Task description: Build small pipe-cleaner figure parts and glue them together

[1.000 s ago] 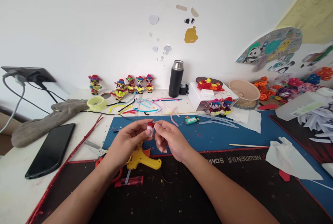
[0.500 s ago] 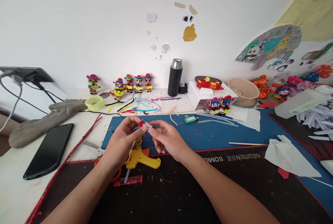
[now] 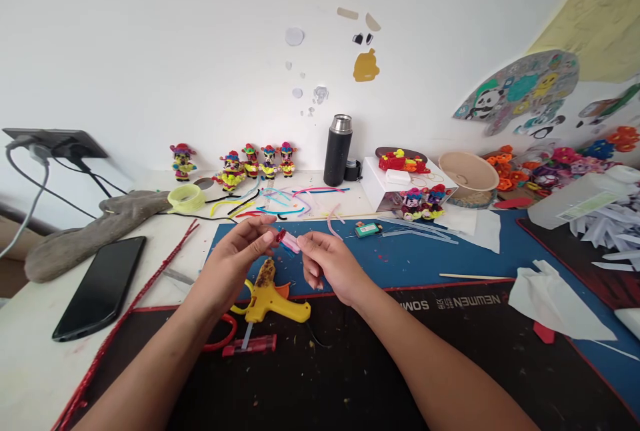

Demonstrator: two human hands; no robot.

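With the fingers of my left hand [image 3: 234, 259] and right hand [image 3: 334, 264], I pinch opposite ends of 1 red-and-pink piece [image 3: 290, 242], near the yellow glue gun [image 3: 273, 304].

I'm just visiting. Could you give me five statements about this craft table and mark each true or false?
1. The right hand pinches a small pink-and-red piece. True.
2. The glue gun is blue. False: it is yellow.
3. The black bottle stands upright. True.
4. The phone lies on the blue mat. False: it lies on the white tabletop.
5. Two figurines stand by the white box. True.
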